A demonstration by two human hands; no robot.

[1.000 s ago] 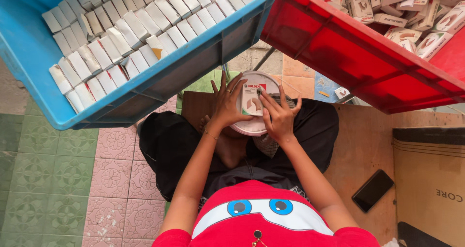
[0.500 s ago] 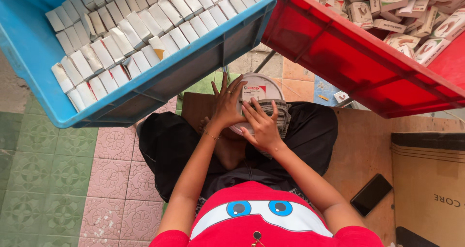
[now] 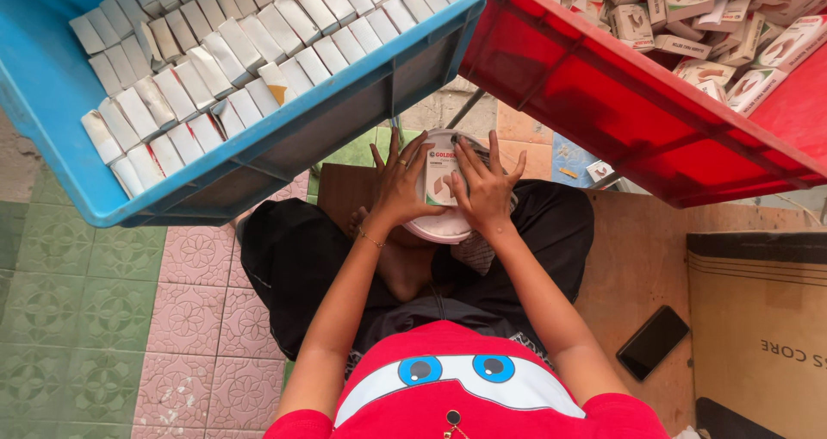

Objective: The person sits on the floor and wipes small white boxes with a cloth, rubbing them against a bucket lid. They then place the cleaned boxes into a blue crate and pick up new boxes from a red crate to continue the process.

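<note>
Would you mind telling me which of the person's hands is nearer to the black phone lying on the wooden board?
Right. The right hand rests on the small carton, on the phone's side; the left hand lies beyond it, farther away.
</note>
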